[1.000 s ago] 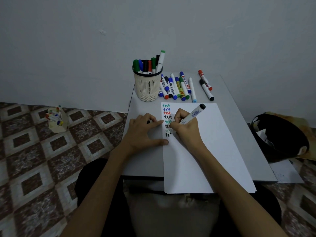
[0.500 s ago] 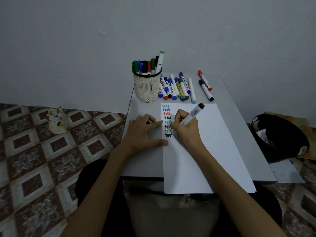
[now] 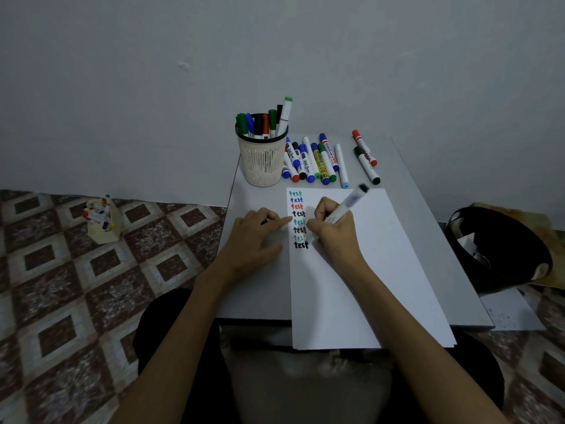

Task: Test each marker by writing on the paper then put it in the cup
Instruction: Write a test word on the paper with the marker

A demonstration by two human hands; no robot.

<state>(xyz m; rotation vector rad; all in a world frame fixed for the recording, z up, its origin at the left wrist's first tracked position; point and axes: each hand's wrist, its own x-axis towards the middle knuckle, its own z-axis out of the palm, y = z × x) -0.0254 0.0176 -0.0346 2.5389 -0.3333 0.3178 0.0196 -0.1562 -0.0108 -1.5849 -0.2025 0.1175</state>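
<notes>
Word's done! The marker (image 3: pixel 348 203) has just finished its line. A second ago the bottom entry read only "te"; now I see a full black "test" (image 3: pixel 301 245) closing the column, eighth down the left side of the paper (image 3: pixel 367 270). The marker slants with its black end towards 1 o'clock. Its tip is hidden behind the knuckles just right of that last word, and it's blurred there, so I can't say whether it touches the sheet.

The right hand (image 3: pixel 333 237) is wrapped round the barrel in a writing grip, pinching low down, and it has barely shifted. The left hand (image 3: pixel 256 237) has stayed at 9 o'clock of the column, index tip at the paper's edge, fingers loosely bent. A dark bit shows between them, maybe the cap, but I can't tell if it's gripped.

I'd call this marker tested, and the ink is strong. Capping it and dropping it in the cup (image 3: pixel 263 163) come next. The cup stands at 11 o'clock from the paper, already bristling with markers.

There's plenty left to test. Loose markers (image 3: pixel 315 162) lie in a row at 12 o'clock, with a pair (image 3: pixel 367 160) at 1 o'clock, all on the counter (image 3: pixel 260 295). Further out there's a box (image 3: pixel 101 218) of pens on the floor at 9 o'clock and a dark bag (image 3: pixel 501 249) at 3 o'clock.
</notes>
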